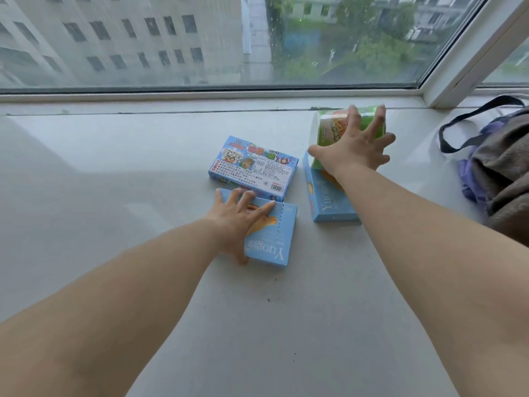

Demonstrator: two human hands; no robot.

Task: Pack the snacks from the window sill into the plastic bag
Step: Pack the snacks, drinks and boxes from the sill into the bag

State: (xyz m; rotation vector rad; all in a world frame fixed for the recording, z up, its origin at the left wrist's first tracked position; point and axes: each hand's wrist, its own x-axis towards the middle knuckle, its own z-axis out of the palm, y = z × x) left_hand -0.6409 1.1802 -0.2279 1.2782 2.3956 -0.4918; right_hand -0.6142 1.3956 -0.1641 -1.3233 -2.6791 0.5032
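Observation:
Three blue boxes and a green cup lie on the white window sill point(114, 173). My left hand point(239, 220) lies flat on a light blue Yuoger box point(272, 242) near the middle, fingers straight and spread. Just beyond it sits a blue cartoon-printed box point(253, 164). My right hand point(356, 144) is spread over a green snack cup point(329, 127) lying on its side, fingers splayed across it. Under that cup and my wrist lies a second light blue Yuoger box point(326, 196). No plastic bag is in view.
A grey and purple cloth bag point(498, 173) with black straps sits at the sill's right end. The window pane point(200, 38) and its white frame point(463, 58) close off the far side.

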